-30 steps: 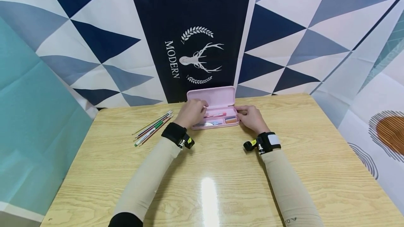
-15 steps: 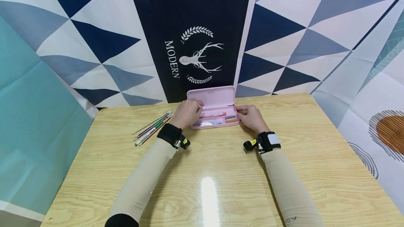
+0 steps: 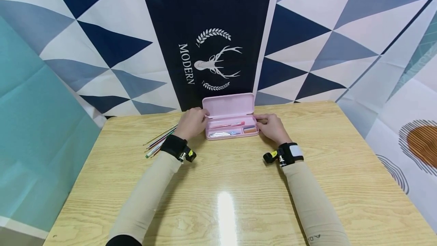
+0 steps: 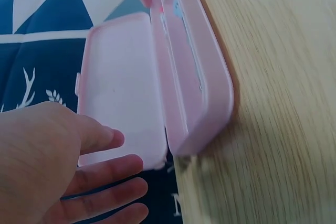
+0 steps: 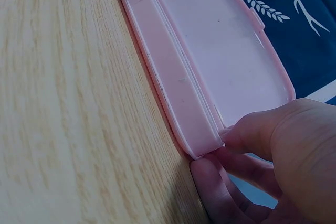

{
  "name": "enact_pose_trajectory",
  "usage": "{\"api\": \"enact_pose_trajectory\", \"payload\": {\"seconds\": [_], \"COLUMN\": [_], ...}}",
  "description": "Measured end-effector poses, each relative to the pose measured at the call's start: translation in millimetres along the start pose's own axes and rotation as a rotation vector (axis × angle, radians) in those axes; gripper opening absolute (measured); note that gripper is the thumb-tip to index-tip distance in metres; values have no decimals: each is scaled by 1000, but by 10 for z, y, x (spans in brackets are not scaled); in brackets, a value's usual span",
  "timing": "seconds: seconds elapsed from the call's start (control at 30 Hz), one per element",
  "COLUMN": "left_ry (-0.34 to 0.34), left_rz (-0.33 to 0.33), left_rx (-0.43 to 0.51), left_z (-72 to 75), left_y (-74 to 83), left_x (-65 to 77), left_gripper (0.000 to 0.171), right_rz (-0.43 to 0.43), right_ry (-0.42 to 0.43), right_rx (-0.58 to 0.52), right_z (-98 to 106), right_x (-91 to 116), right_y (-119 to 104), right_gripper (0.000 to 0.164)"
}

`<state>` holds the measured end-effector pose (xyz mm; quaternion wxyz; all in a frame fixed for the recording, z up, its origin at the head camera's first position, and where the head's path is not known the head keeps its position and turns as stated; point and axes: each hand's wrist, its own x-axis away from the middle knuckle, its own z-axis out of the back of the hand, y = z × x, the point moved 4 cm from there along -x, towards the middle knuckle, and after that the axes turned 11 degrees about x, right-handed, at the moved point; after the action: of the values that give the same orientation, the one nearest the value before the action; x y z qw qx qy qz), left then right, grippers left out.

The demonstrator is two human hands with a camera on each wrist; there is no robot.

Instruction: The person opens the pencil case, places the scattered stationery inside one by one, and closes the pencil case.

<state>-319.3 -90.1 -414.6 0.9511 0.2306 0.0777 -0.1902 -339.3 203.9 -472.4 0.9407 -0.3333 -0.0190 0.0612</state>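
Observation:
A pink pencil case (image 3: pixel 229 105) stands with its lid raised at the far edge of the table. Inside lie a red pen (image 3: pixel 228 125), a thin light-blue and clear item (image 3: pixel 223 134) and an orange-and-blue block (image 3: pixel 250 129). My right hand (image 3: pixel 272 128) pinches the case's right end, thumb at the rim and fingers against the outer end wall, as the right wrist view shows. My left hand (image 3: pixel 192 122) is just off the case's left end; in the left wrist view its fingers (image 4: pixel 118 192) are spread and hold nothing.
Several pencils (image 3: pixel 158 139) lie in a loose bundle to the left of the case, partly covered by my left hand and wrist. A patterned cloth (image 3: pixel 218 63) hangs behind the table (image 3: pixel 252 185), right at its far edge.
My left hand has moved left, from over the case's left part to beyond its left end, uncovering more of the red pen. My right hand stays on the case's right end.

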Motion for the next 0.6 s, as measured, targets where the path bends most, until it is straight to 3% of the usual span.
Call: {"api": "enact_pose_trajectory", "payload": {"seconds": [0.6], "left_ry": [41], "left_rz": [62], "left_rx": [-23], "left_z": [147], "left_y": [-412], "left_x": [179], "left_gripper": [22], "right_rz": [-11], "right_ry": [-3], "right_rx": [8], "right_z": [-13], "right_x": [4], "right_y": [5], "right_gripper": [36]}}
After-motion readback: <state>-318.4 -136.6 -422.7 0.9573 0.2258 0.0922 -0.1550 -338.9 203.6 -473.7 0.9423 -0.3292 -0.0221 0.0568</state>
